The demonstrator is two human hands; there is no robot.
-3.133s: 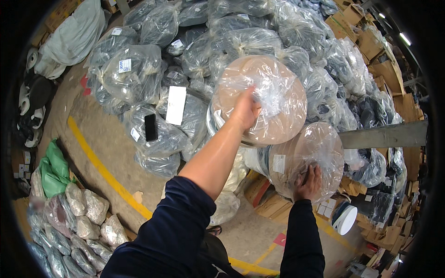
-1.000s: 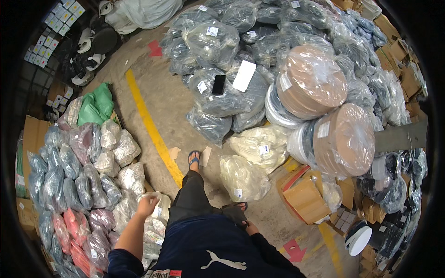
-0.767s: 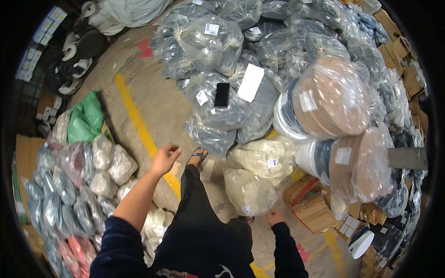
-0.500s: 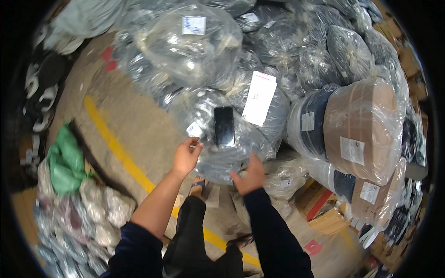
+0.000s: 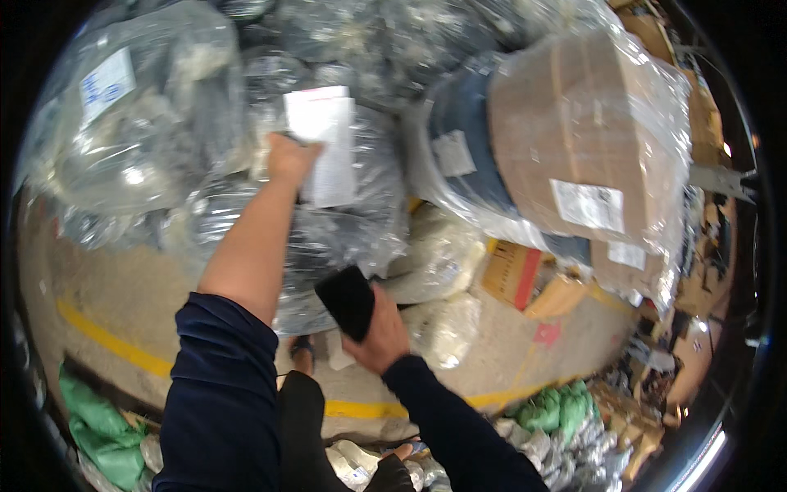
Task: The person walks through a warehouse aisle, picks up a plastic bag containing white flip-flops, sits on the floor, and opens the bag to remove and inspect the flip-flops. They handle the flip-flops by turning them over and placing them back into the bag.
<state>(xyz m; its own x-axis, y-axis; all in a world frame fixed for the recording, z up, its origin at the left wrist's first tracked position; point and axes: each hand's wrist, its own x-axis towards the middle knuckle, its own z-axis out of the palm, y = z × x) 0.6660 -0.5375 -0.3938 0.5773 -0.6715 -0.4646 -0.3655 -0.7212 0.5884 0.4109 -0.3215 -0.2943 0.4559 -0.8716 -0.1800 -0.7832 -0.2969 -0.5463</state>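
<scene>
My right hand [image 5: 383,334] is closed round a black smartphone [image 5: 348,302], held tilted over the lower edge of the bag pile. Further up, my left hand [image 5: 293,157] reaches to the left edge of some white printed sheets of paper [image 5: 332,168]. Its thumb and fingers appear pinched on a brighter upper sheet [image 5: 316,113], though blur softens the fingertips. These papers lie on a dark-filled clear plastic bag [image 5: 375,193].
Large stuffed plastic bags [image 5: 152,123] pile up on the left and behind. At right stands a plastic-wrapped brown and navy bundle [image 5: 574,131] with labels, above an open cardboard box [image 5: 512,275]. Yellow lines [image 5: 115,344] mark the floor. Green sacks [image 5: 102,430] lie near the lower rim.
The phone has left the bag and is now in my right hand. My left hand has moved up to the papers. The view has shifted to the right.
</scene>
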